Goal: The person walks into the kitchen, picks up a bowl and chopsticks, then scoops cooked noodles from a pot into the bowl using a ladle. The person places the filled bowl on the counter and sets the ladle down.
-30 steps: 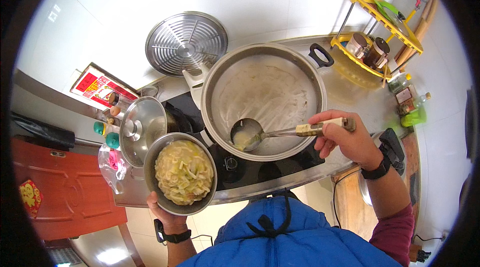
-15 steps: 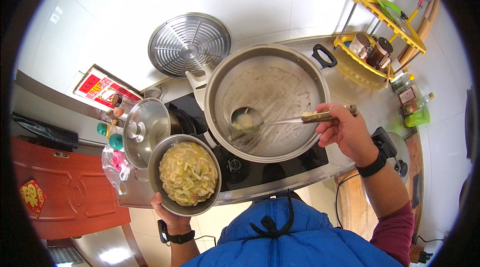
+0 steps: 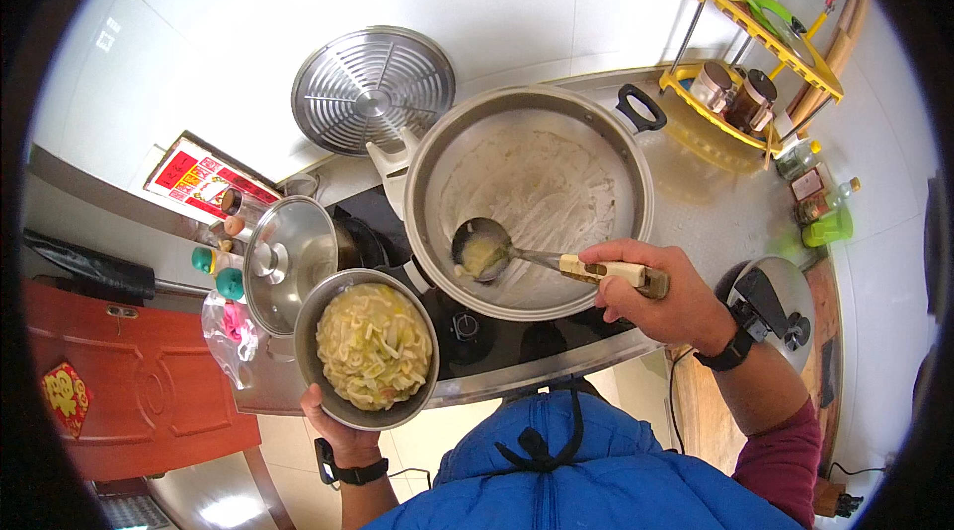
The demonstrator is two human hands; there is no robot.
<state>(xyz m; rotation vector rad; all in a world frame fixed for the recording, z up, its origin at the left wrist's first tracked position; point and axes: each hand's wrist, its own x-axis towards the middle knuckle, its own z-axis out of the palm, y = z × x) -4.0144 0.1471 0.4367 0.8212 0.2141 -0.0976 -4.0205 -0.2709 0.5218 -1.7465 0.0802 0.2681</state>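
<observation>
Noodle-like food [image 3: 378, 343], pale strips mixed with yellow-green pieces, fills the metal bowl [image 3: 307, 343] at the lower left of the frame, heaped in the middle. From my end I see the left hand [image 3: 343, 433] clamped on that bowl; the thumb shows against its outer side, while the other fingers are hidden beneath and I cannot tell how they are set.

Near the centre, the right hand [image 3: 661, 297] has its fingers wrapped around the handle of the ladle [image 3: 487, 252]. The ladle's head is in the lower left part of the wide pan [image 3: 556, 182], with a small pale-yellow portion in it; I cannot tell whether it touches the bottom.

What has just changed is on the right: compared with half a second ago, that hand is lower in the frame and the handle now slopes down toward it. The bowl is practically where it was. As I judge it, gathering the remains is the step in hand, and that portion is not yet in the bowl.

Only streaks and smears coat the pan, which sits over the black hob [image 3: 507, 343]. A glass-lidded pot [image 3: 298, 250] stands just beside the bowl.
</observation>
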